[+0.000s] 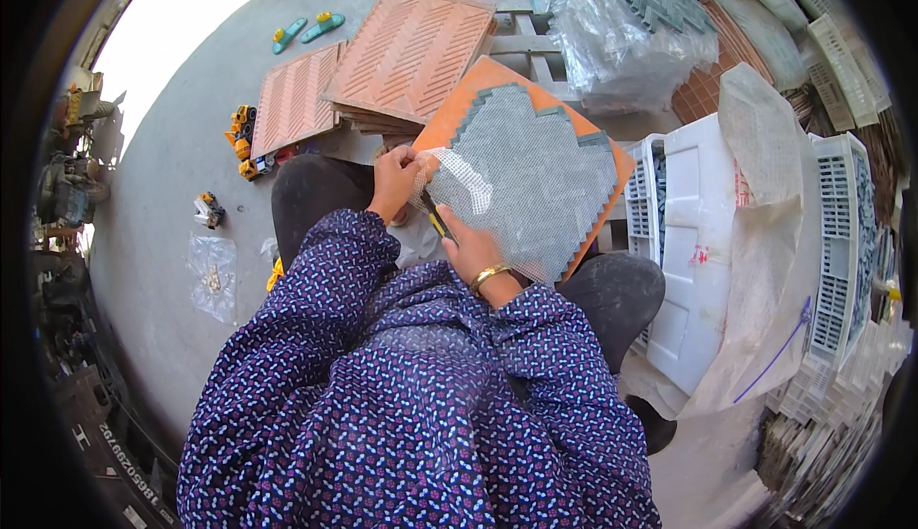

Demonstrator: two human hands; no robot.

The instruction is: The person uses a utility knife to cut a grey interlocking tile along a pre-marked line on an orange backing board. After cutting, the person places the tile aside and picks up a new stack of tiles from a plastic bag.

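On my lap rests an orange board (490, 72), tilted, bearing a sheet of grey-green mosaic tiles (535, 180) laid in a zigzag with mesh over them. A loose flap of white mesh (464, 181) lifts at the sheet's left edge. My left hand (392, 183) pinches that mesh between thumb and fingers. In my right hand (471, 248) is a yellow and black utility knife (438, 222), its tip up against the mesh just beside the left hand. The blade itself is too small to make out.
Ridged terracotta-coloured forms (411, 56) are stacked beyond my left knee. White foam box (693, 252) and plastic crates (834, 242) holding tile pieces stand at the right. Plastic-wrapped tile sheets (622, 32) lie on a pallet. Toy trucks (244, 137) and slippers (306, 32) are on the floor.
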